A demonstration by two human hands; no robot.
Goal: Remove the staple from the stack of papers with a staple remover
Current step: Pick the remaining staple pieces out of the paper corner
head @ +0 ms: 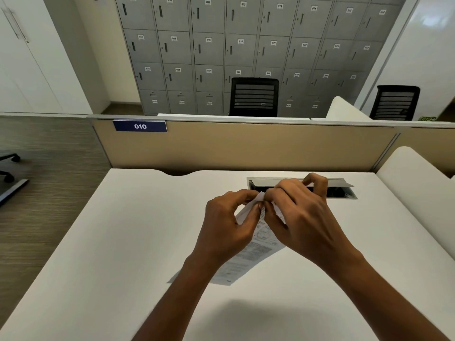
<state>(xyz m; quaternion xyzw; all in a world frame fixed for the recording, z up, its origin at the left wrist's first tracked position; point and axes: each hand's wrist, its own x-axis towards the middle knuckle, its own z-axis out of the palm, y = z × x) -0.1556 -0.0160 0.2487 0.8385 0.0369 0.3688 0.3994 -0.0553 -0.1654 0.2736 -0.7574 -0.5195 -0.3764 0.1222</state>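
Diagonally, papers [256,254] run from near left toward far right.

A white counter [123,242] lay under the right hand [302,212]; an open cable hatch [341,192] sat just beyond it, then a beige partition [246,146], a black chair [253,97] and numbered grey lockers [209,45] farther off.

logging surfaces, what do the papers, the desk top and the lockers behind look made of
Papers: thin white printed paper, matte, curling at the pinched corner. Desk top: probably white laminate, smooth, soft sheen. Lockers: likely grey painted metal, flat doors with slot handles.
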